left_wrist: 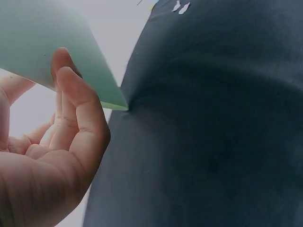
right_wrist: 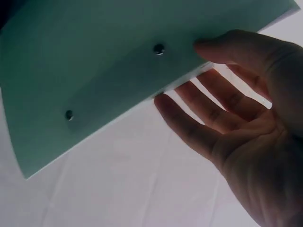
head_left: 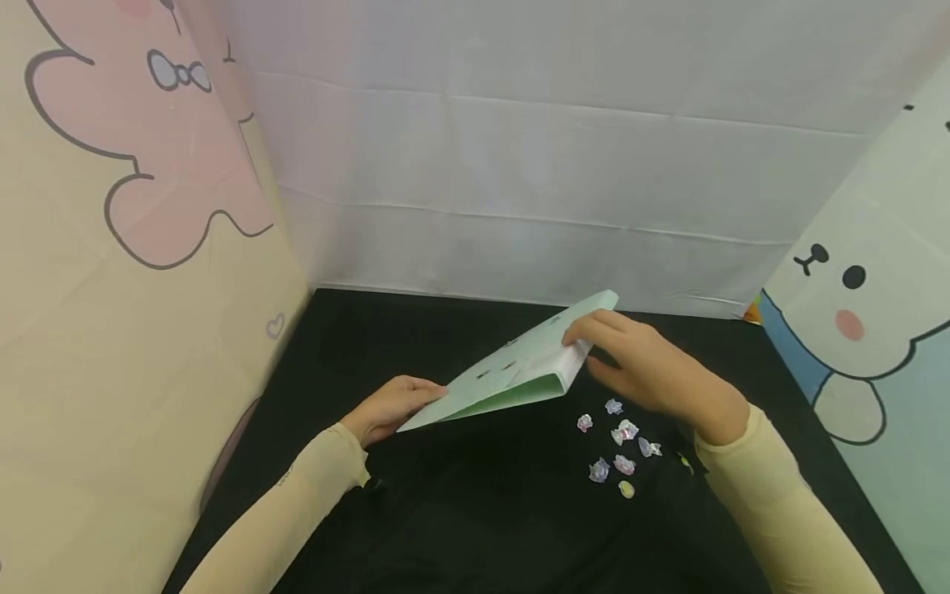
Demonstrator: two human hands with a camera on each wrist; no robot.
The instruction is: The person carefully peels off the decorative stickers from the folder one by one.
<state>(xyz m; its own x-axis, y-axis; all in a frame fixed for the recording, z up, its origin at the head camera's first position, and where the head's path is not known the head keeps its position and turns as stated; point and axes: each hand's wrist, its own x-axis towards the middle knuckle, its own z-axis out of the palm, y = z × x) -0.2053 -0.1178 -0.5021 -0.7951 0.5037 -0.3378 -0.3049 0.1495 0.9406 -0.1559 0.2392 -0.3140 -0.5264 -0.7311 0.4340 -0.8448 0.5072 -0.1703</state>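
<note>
A pale green binder (head_left: 512, 363) is held tilted above the black cloth, its spine (head_left: 571, 359) toward the right and its covers slightly apart at the near end. My left hand (head_left: 397, 406) pinches the cover edge at the near left, thumb on top. In the left wrist view the fingers (left_wrist: 78, 92) press against the green cover from beneath. Over at the spine, my right hand (head_left: 638, 363) grips the binder, fingertips on the outer side. The right wrist view shows the thumb (right_wrist: 227, 47) against the other face, near a round metal rivet (right_wrist: 159, 49).
Several small shiny charms (head_left: 624, 431) lie scattered on the black cloth (head_left: 460, 528) below my right hand, one of them a yellow piece (head_left: 627, 490). A white curtain (head_left: 519, 165) rises behind the table. Printed cartoon sheets (head_left: 148, 346) hang at both sides.
</note>
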